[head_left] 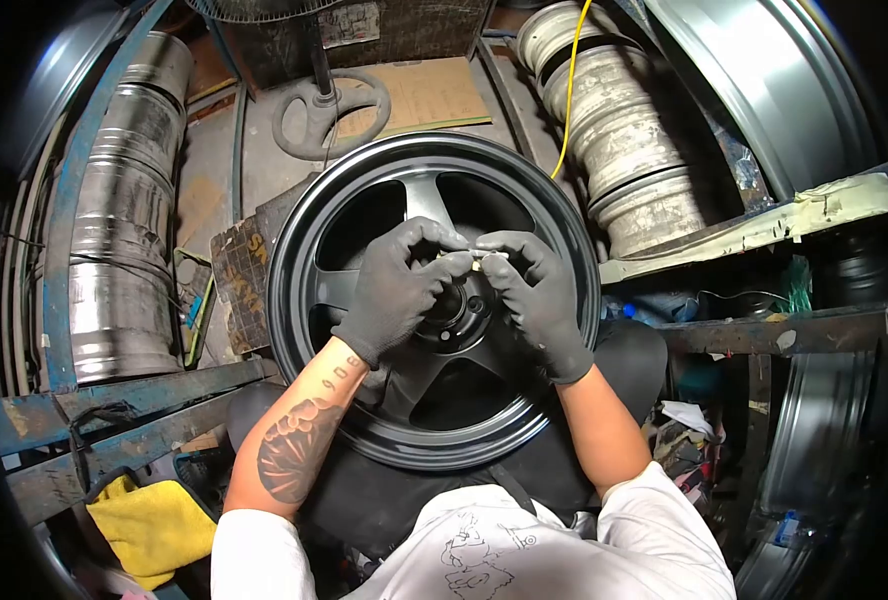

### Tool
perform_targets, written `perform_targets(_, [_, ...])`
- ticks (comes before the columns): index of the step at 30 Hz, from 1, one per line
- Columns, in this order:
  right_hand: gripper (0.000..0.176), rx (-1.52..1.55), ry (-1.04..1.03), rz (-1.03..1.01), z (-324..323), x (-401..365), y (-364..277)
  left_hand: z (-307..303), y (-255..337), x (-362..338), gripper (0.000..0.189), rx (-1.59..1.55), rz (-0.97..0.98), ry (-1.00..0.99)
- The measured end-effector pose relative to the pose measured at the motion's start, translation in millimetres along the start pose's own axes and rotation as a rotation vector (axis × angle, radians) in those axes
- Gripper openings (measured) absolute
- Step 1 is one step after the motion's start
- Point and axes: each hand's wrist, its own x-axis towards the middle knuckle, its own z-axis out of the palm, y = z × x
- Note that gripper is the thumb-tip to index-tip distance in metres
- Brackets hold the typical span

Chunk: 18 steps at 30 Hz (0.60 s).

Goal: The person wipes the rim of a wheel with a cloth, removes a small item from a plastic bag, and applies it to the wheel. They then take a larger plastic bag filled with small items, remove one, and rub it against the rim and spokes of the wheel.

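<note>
White fabric of a shirt (484,545), printed with thin line art, is filling the near edge. Beyond it, one glossy black wheel rim (429,454) is lying face up over the lap, both gloved hands hovering above its hub. The left hand (396,285) and right hand (539,300), in matte grey knit, are pinching one small pale strip (477,254) between their fingertips. Two rows of cylindrical metal rims are flanking them, the left row (129,215) shinier, the right row (624,135) duller. One fuzzy yellow cloth (152,525) is hanging at lower left.
</note>
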Motion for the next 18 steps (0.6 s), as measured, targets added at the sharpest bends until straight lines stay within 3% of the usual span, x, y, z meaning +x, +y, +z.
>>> perform_targets(5, [0.025,-0.017,0.034,0.167,-0.1,-6.5,10.1,0.9,3.0,0.3,0.018,0.145,0.103,0.011])
perform_targets(8, [0.026,-0.106,0.069,0.136,1.4,-5.4,8.1,2.8,6.3,-2.2,0.017,0.019,-0.021,-0.008])
perform_targets(15, [0.022,-0.114,0.056,-0.031,2.4,-2.3,6.0,-5.1,5.6,-1.7,0.022,0.085,0.07,-0.086])
perform_targets(18, [0.022,-0.217,0.062,-0.101,1.4,-2.1,3.1,-1.9,2.1,-1.3,0.023,0.009,-0.013,-0.082])
